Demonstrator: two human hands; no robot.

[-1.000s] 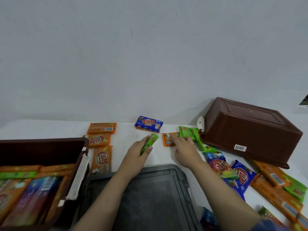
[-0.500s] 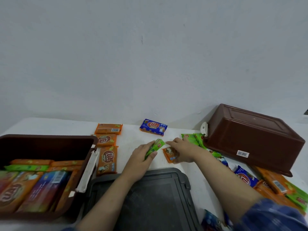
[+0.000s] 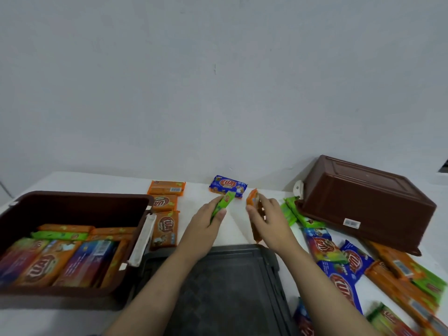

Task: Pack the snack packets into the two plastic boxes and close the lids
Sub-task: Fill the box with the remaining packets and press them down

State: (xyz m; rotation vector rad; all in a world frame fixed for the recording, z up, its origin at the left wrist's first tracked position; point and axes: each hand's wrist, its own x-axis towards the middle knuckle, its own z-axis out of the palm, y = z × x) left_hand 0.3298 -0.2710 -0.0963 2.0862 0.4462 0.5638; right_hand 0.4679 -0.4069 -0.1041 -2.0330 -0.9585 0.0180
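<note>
Packets look light, soft and a bit slippery, so pinching them by the long sides seems best. Left hand (image 3: 204, 220) grips a green packet (image 3: 222, 206) and right hand (image 3: 268, 218) grips an orange packet (image 3: 253, 209), both held over the table (image 3: 97, 183) between the open box (image 3: 72, 207) and the upside-down box (image 3: 363, 202). Each packet's long side points away toward the wall.

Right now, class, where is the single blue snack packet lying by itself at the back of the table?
In the head view, the blue packet lies flat mid-table near the wall, just beyond the green packet in the left hand.
</note>
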